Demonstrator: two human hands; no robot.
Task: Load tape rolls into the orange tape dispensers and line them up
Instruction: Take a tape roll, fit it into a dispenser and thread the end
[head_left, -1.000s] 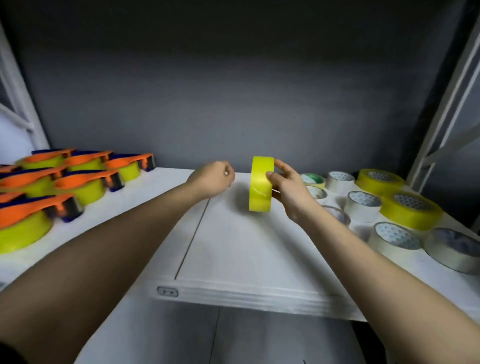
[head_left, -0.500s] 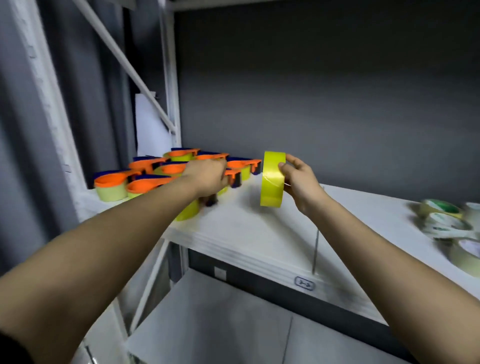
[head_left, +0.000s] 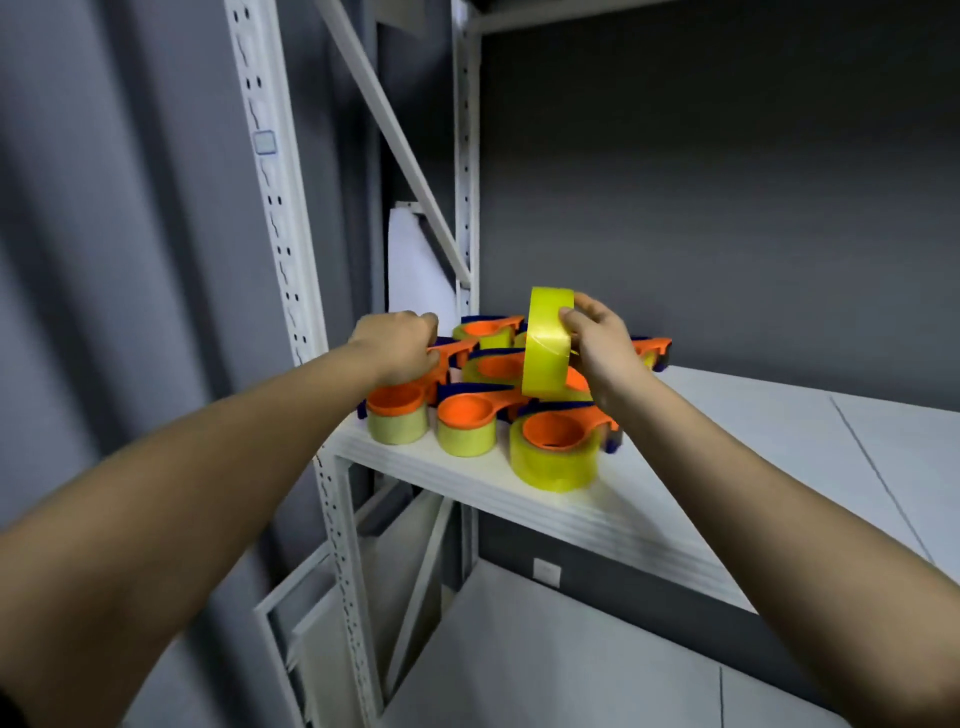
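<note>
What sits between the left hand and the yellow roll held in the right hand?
In the head view, loaded orange dispensers fill the gap between the left hand and the yellow roll that the right hand holds upright.

No text I can read. A small blue-edged label (head_left: 264, 142) sits on the left rack upright (head_left: 291, 291), a white tag (head_left: 546, 571) under the shelf; both too blurred.

The left hand (head_left: 397, 345) covers its fingertips and part of an orange plastic tape dispenser (head_left: 441, 364) beneath them. Behind the right hand (head_left: 602, 353) fingers, the glossy yellow tape roll (head_left: 545, 343) hides further dispensers.
</note>
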